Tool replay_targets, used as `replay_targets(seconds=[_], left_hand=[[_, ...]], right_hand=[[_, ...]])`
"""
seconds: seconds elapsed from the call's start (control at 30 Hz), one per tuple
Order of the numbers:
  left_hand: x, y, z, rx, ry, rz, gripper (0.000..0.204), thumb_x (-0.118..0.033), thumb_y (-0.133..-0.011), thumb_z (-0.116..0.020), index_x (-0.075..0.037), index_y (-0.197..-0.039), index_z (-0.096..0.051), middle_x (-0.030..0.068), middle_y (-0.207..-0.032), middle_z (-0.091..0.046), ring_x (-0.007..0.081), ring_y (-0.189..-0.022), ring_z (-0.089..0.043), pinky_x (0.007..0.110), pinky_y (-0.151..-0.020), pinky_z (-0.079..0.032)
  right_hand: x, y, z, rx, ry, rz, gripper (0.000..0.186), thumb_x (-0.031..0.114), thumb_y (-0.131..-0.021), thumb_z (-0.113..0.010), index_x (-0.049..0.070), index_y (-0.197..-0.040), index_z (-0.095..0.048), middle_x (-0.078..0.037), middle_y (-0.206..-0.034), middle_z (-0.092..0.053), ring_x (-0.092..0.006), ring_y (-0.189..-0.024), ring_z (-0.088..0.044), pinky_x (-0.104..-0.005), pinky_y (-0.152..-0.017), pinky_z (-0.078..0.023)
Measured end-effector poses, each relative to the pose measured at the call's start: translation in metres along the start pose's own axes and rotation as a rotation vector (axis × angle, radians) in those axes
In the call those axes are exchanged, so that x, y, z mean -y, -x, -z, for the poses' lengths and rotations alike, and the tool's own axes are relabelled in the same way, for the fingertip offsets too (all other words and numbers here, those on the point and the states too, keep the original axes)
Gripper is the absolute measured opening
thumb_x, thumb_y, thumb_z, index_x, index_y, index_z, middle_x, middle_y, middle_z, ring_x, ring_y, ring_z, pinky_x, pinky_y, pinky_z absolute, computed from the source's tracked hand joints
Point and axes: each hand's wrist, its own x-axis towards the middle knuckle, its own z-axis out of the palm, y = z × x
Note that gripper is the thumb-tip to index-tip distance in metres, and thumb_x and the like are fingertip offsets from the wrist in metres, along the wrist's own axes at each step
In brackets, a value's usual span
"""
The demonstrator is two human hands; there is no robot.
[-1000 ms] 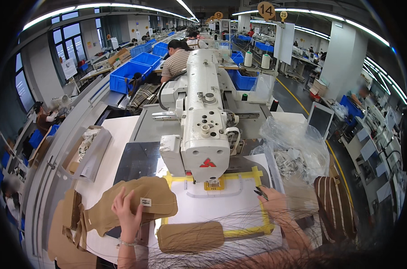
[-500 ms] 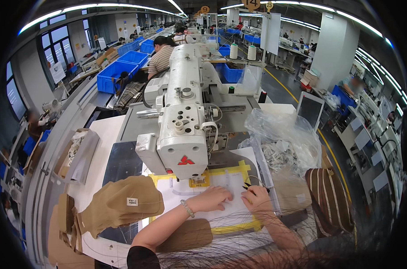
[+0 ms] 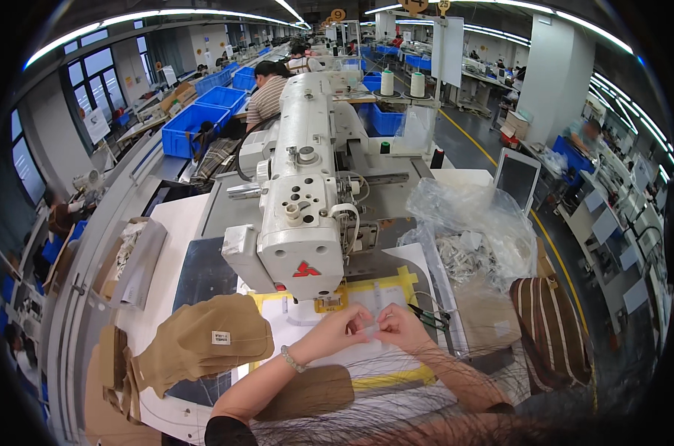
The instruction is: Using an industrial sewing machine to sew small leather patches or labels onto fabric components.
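Observation:
My left hand (image 3: 335, 331) and my right hand (image 3: 404, 328) meet just in front of the sewing machine (image 3: 298, 253). Their fingertips are closed in a pinch on a small pale, see-through piece (image 3: 368, 329), whose kind I cannot make out. Beneath them lies a white sheet (image 3: 296, 336) edged with yellow tape (image 3: 385, 381). Right of my right hand rest dark-handled thread snips (image 3: 431, 318). A brown fabric piece (image 3: 196, 342) with a white label lies to the left, and another brown fabric piece (image 3: 307, 394) is partly under my left forearm.
An open box (image 3: 140, 260) of small white pieces stands left. At right are a clear plastic bag (image 3: 474, 245) of pale pieces, a brown packet (image 3: 485, 323) and a striped brown fabric (image 3: 549, 334). Farther off, blue bins (image 3: 196, 126) stand near a seated person (image 3: 266, 97).
My right hand has let go of the snips, now lying to its right. Both hands have come together and now pinch the small pale piece.

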Motion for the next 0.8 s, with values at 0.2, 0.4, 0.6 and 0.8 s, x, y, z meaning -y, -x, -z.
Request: replay_targets(seconds=[0.2, 0.4, 0.6, 0.8], left_hand=[[0.0, 0.029, 0.02, -0.201, -0.682, -0.54, 0.042, -0.008, -0.075, -0.069, -0.01, -0.115, -0.061, 0.0023, -0.101, -0.06, 0.02, -0.09, -0.06, 0.033, -0.077, -0.05], [0.039, 0.042, 0.025, -0.168, -0.858, -0.686, 0.03, -0.009, -0.076, -0.06, -0.008, -0.105, -0.066, 0.0029, -0.105, -0.066, 0.0178, -0.08, -0.067, 0.031, -0.066, -0.054], [0.071, 0.048, 0.043, -0.155, -0.997, -0.592, 0.026, -0.012, -0.08, -0.061, -0.007, -0.106, -0.066, 0.0056, -0.112, -0.067, 0.0203, -0.09, -0.069, 0.032, -0.078, -0.057], [0.069, 0.046, 0.043, -0.143, -0.947, -0.495, 0.036, -0.024, -0.089, -0.061, -0.007, -0.121, -0.06, 0.0082, -0.12, -0.064, 0.0235, -0.103, -0.066, 0.035, -0.096, -0.052]], right_hand=[[0.028, -0.018, -0.013, 0.074, -0.26, -0.094, 0.026, 0.001, -0.082, -0.072, 0.005, -0.097, -0.051, -0.004, -0.077, -0.063, -0.0082, -0.067, -0.058, -0.0223, -0.062, -0.047], [0.023, -0.03, -0.029, 0.086, -0.126, -0.056, 0.019, 0.005, -0.084, -0.071, 0.006, -0.095, -0.056, -0.003, -0.08, -0.063, -0.011, -0.073, -0.059, -0.0249, -0.066, -0.047], [0.015, -0.05, -0.014, -0.074, 0.769, 0.562, 0.016, 0.013, -0.078, -0.074, 0.013, -0.094, -0.07, -0.001, -0.084, -0.062, -0.0203, -0.083, -0.059, -0.0329, -0.074, -0.047], [0.014, -0.043, -0.021, 0.025, 0.976, 0.538, 0.022, 0.024, -0.083, -0.069, 0.02, -0.104, -0.073, 0.001, -0.102, -0.06, -0.0195, -0.103, -0.052, -0.038, -0.09, -0.036]])
